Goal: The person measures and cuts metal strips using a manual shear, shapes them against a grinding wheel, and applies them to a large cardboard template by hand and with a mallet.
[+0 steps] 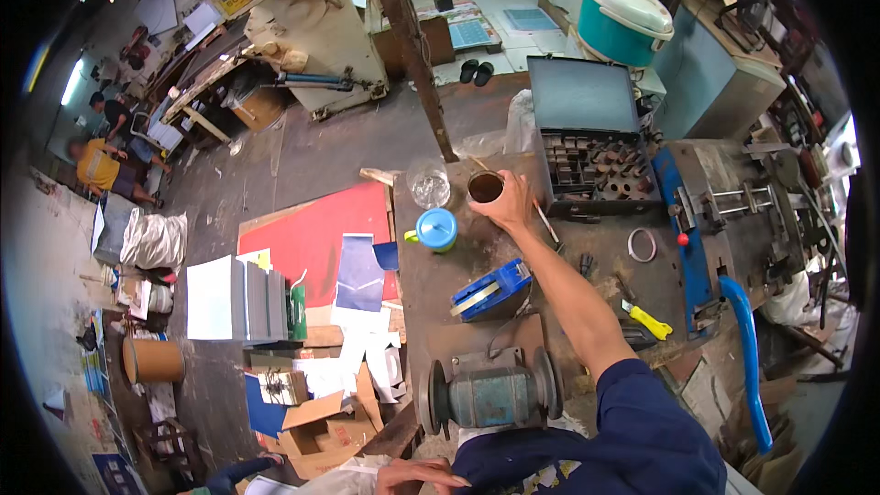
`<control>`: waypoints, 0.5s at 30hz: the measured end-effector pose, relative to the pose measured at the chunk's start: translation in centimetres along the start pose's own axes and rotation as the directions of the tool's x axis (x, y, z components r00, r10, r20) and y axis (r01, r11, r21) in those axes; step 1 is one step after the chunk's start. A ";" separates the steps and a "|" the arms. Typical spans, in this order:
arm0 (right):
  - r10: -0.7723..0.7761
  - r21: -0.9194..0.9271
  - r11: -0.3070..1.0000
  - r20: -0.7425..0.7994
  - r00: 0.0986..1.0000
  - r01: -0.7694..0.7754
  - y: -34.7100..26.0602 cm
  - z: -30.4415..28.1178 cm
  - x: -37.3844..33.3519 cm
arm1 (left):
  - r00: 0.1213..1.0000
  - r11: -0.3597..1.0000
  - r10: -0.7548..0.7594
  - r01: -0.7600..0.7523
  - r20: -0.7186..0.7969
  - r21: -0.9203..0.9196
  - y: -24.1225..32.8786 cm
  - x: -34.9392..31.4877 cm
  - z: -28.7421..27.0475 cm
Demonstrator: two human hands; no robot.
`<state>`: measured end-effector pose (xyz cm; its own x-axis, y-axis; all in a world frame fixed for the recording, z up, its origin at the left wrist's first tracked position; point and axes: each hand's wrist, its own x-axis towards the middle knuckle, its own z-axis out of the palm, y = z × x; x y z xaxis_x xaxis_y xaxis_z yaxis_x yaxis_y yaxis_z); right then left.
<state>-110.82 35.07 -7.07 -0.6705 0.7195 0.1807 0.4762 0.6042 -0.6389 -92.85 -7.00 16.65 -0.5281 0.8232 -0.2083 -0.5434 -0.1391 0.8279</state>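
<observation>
My right hand [507,205] is closed around a glass [485,186] of dark brown drink on the worn workbench, with the arm reaching forward. Just left of it are an empty-looking clear glass [429,188] and a mug [436,230] with a light blue lid and a yellow-green handle. A blue tape dispenser [491,290] lies nearer to me. My left hand [422,474] is low at the bottom edge by my body, partly cut off, its visible fingers loosely stretched and nothing seen in them. Between my body and the dispenser stands a bench grinder [490,392].
An open metal case [587,170] of small tool parts sits beyond my right forearm. On the right are a yellow-handled tool [649,322], a tape roll [642,245] and a blue machine [683,229]. Paper stacks [236,301] stand left. Two people [112,165] are far left.
</observation>
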 end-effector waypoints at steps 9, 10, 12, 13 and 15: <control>-0.141 0.139 0.976 -0.195 0.971 0.169 -3.1 -11.6 -2.3 | 0.972 0.972 0.233 -0.233 0.030 0.005 0.7 1.8 -2.5; -0.133 0.123 0.980 -0.192 0.972 0.158 -3.2 -13.8 -3.0 | 0.963 0.964 0.265 -0.265 -0.038 0.020 0.9 1.6 -2.4; -0.139 0.113 0.978 -0.256 0.957 0.173 -3.2 -18.3 -4.8 | 0.931 0.951 0.311 -0.302 -0.192 0.074 1.4 1.5 -1.8; -0.142 0.115 0.977 -0.287 0.947 0.181 -3.3 -20.1 -5.9 | 0.916 0.945 0.326 -0.309 -0.233 0.105 1.6 1.7 -1.6; -0.090 0.084 0.989 -0.302 0.949 0.120 -2.0 -25.4 -9.1 | 0.929 0.930 0.366 -0.363 -0.058 0.056 1.2 2.7 -2.0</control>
<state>-91.20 35.98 11.58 -0.5073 0.7320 0.4547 0.3427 0.6556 -0.6729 -96.22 -6.07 15.98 -0.7270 0.6820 0.0793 -0.2774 -0.3974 0.8747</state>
